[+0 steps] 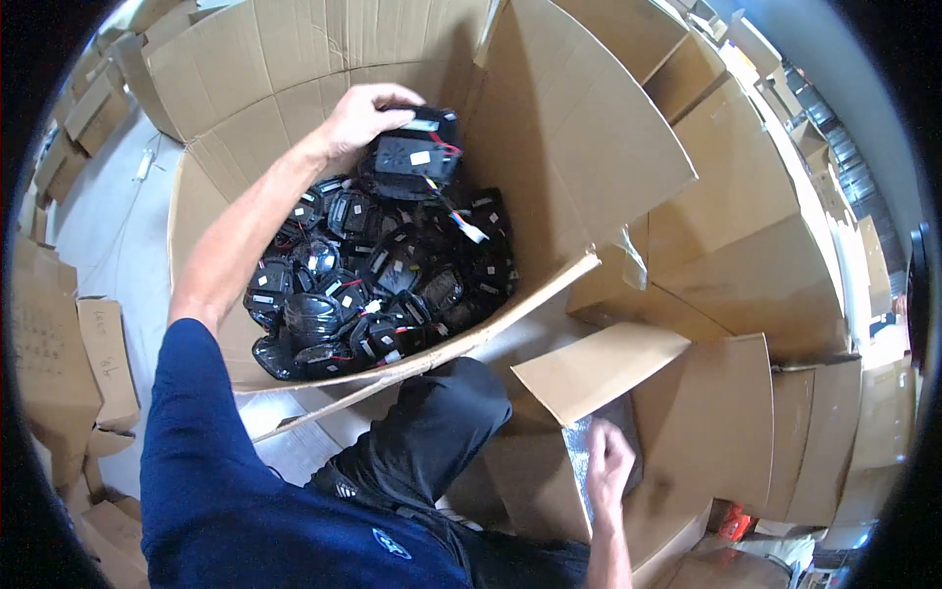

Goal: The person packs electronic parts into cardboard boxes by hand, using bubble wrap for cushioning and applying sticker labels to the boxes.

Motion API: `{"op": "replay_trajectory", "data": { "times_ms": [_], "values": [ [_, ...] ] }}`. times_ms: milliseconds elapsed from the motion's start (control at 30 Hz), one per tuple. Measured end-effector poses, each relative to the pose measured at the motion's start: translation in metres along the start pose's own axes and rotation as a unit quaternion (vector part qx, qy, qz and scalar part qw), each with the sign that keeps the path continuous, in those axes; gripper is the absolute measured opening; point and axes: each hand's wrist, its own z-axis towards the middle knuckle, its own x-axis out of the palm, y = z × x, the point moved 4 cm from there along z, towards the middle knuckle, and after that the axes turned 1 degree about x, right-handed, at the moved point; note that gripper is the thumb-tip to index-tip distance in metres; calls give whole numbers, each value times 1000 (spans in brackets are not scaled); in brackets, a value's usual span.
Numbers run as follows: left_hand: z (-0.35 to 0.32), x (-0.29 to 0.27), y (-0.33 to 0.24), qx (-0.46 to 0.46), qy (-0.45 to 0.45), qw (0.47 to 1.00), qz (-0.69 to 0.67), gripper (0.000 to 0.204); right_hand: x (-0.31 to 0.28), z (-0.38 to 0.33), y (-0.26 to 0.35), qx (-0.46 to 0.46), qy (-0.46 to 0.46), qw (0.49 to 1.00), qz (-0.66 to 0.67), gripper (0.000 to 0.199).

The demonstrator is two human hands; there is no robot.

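My left hand [365,120] is closed on the top edge of a black plastic wired unit [412,157], holding it above a large open cardboard box [549,280]. Red wires and a bundle of coloured wires ending in a white connector [473,233] hang from the unit. Beneath it lies a heap of similar black units [334,314], some glossy and rounded, with small white labels. My right hand [610,456] is closed over a smaller open carton [702,422], beside its silvery lining [579,456]. Whatever its curled fingers may hold is hidden.
Tall cardboard boxes [736,196] stand on the right, close to the large box. More cartons [49,344] line the left side across a pale floor [108,231]. My bent knee [456,393] is against the large box's near edge. A red item [733,522] lies at lower right.
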Motion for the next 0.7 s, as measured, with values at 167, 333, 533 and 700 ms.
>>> {"op": "replay_trajectory", "data": {
  "times_ms": [167, 333, 533, 700],
  "values": [
    [-15, 118, -151, 77, 160, 966, -189, 24, 49, 110, 126, -11, 167, 857, 487, 69],
    [-26, 217, -169, 23, 358, 888, -288, 29, 101, 90, 166, 43, 352, 619, 701, 89],
    [10, 190, -1, -81, 41, 994, -55, 31, -75, 40, 15, 92, -42, 858, 503, 61],
    [-38, 175, 223, -320, 30, 947, 2, 72, -181, 14, -125, 186, -137, 894, 383, 41]
  ]
}}
